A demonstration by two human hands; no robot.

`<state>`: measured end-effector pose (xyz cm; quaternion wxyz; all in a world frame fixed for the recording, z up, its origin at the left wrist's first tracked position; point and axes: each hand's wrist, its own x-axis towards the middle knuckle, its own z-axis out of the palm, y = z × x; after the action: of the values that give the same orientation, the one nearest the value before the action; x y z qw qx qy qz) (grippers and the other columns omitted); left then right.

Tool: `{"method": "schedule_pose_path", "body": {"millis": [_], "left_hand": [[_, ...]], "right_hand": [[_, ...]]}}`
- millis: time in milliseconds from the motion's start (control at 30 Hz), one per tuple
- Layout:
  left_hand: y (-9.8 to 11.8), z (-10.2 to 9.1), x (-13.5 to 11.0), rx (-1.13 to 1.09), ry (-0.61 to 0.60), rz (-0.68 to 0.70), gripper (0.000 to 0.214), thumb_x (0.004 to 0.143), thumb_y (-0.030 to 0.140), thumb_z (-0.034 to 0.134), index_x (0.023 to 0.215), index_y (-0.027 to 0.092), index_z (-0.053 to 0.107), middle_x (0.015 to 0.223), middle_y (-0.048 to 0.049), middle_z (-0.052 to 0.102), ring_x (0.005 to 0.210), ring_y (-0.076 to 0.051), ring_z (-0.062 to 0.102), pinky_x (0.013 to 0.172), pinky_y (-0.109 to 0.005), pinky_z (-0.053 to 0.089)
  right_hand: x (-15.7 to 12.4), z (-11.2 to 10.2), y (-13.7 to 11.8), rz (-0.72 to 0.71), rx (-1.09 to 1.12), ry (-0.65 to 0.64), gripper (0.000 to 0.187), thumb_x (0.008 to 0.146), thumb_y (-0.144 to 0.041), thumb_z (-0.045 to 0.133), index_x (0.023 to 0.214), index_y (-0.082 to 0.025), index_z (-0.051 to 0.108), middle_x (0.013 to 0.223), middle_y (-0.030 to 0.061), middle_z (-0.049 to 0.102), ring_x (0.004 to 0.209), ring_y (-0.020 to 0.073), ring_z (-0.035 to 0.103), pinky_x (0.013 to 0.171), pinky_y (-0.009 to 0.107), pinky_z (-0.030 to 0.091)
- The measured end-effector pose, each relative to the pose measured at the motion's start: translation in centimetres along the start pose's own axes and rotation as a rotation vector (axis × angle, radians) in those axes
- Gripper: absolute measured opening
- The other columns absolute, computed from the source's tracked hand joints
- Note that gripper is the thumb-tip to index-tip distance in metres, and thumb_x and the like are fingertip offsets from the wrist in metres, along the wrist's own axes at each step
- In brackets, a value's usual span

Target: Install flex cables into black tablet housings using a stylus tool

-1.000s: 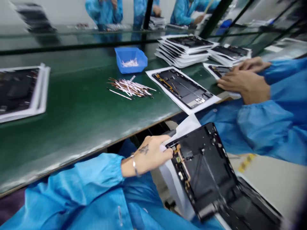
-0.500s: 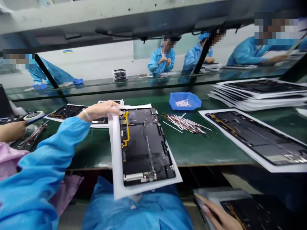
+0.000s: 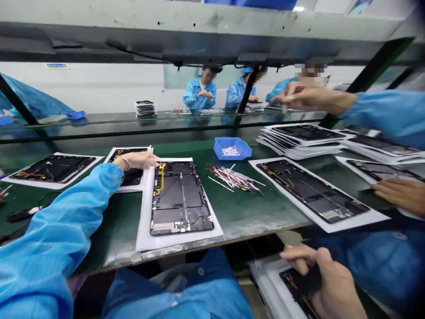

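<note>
My left hand (image 3: 139, 159) pinches the top left corner of an opened tablet (image 3: 175, 199) and the white sheet under it. The tablet shows dark insides and a yellow flex cable, and lies at the front of the green bench. My right hand (image 3: 335, 283) is low at the right, below bench level, over a stack of white sheets (image 3: 265, 279) with another opened tablet (image 3: 295, 285) on top. Its fingers are curled towards the thumb; what they hold, if anything, cannot be made out.
A pile of cotton swabs (image 3: 234, 177) and a blue bin (image 3: 232, 148) lie behind the tablet. Another opened tablet (image 3: 308, 190) lies right, before a tablet stack (image 3: 299, 139). A co-worker's hands (image 3: 315, 97) reach in from the right. A shelf (image 3: 199, 40) hangs overhead.
The tablet in my left hand has come down from above the bench edge onto the bench. My right hand has lifted and curled over the lower stack. A co-worker's arm has appeared at right.
</note>
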<state>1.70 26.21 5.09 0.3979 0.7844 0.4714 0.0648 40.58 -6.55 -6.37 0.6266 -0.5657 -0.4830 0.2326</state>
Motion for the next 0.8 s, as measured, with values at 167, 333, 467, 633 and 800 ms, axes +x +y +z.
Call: {"method": "schedule_pose_path", "body": {"millis": [167, 333, 467, 633, 800], "left_hand": [[2.6, 1.3, -1.4, 0.325, 0.287, 0.171, 0.046, 0.083, 0.036, 0.06, 0.125, 0.017, 0.062, 0.123, -0.01, 0.062, 0.117, -0.028, 0.052, 0.099, -0.037, 0.043], [6.9, 7.0, -1.9, 0.889, 0.283, 0.74, 0.03, 0.101, 0.021, 0.038, 0.121, 0.019, 0.061, 0.114, -0.0078, 0.066, 0.105, -0.019, 0.061, 0.091, -0.03, 0.046], [9.0, 10.5, 0.5, 1.252, 0.215, 0.922, 0.02, 0.1, 0.013, 0.042, 0.105, 0.015, 0.062, 0.102, -0.0086, 0.067, 0.091, -0.019, 0.062, 0.077, -0.03, 0.044], [10.9, 12.2, 4.4, 1.392, 0.174, 0.983, 0.018, 0.098, 0.009, 0.045, 0.095, 0.012, 0.062, 0.091, -0.0093, 0.067, 0.081, -0.02, 0.062, 0.068, -0.033, 0.04], [11.6, 13.6, 6.6, 1.432, 0.135, 1.0, 0.018, 0.094, 0.004, 0.047, 0.088, 0.009, 0.063, 0.081, -0.0125, 0.067, 0.077, -0.023, 0.063, 0.062, -0.035, 0.035]], "right_hand": [[1.0, 2.5, -0.9, 0.051, 0.152, -0.003, 0.058, 0.087, -0.068, 0.055, 0.063, -0.019, 0.077, 0.043, 0.0016, 0.045, 0.043, 0.0117, 0.047, 0.044, 0.021, 0.043], [0.8, 5.2, -1.2, 0.011, 0.341, -0.049, 0.052, 0.088, -0.068, 0.054, 0.088, -0.023, 0.081, 0.056, 0.0048, 0.063, 0.047, 0.0141, 0.057, 0.046, 0.023, 0.048], [0.8, 6.8, -1.2, -0.067, 0.404, -0.092, 0.039, 0.087, -0.058, 0.063, 0.104, -0.026, 0.078, 0.08, 0.0092, 0.076, 0.065, 0.0208, 0.07, 0.055, 0.027, 0.057], [0.8, 7.2, -0.9, -0.133, 0.405, -0.087, 0.032, 0.089, -0.051, 0.067, 0.106, -0.026, 0.078, 0.084, 0.0087, 0.076, 0.066, 0.0191, 0.071, 0.056, 0.025, 0.058], [0.8, 6.7, -0.4, -0.077, 0.46, -0.067, 0.033, 0.089, -0.051, 0.067, 0.103, -0.024, 0.078, 0.081, 0.0099, 0.076, 0.062, 0.0182, 0.07, 0.05, 0.024, 0.056]]}}
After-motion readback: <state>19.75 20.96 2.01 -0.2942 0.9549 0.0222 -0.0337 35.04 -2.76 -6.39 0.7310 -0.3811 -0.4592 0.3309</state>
